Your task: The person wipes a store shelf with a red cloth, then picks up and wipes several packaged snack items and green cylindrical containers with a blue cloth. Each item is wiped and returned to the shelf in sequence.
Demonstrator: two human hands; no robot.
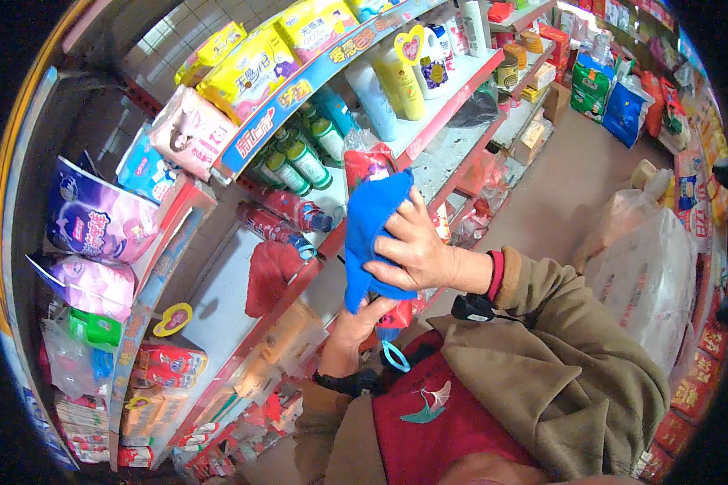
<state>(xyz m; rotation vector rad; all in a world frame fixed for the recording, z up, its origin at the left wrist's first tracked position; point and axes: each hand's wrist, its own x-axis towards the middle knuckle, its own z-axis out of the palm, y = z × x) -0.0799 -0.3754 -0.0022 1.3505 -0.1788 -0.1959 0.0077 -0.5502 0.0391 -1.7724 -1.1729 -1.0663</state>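
My right hand (412, 246) presses a bright blue cloth (372, 214) with its fingers closed over it. The cloth lies around a red bottle (394, 314), covering most of it. Below the cloth, my left hand (354, 327) grips the bottle, its fingers partly hidden. A light blue loop (395, 356) hangs at the bottle's lower end, close to my red top. Just above the cloth shows a red, clear-wrapped thing (368, 160); whether it belongs to the bottle I cannot tell. Two similar red bottles (277, 226) lie on the shelf to the left.
Green bottles (291, 162) and tall pump or spray bottles (400, 85) line the shelf (453, 93) ahead. Yellow packs (255, 69) fill the upper shelf; purple packs (101, 214) stand left. A red crumpled piece (273, 275) lies on the lower shelf. Plastic-wrapped goods (643, 267) stand right.
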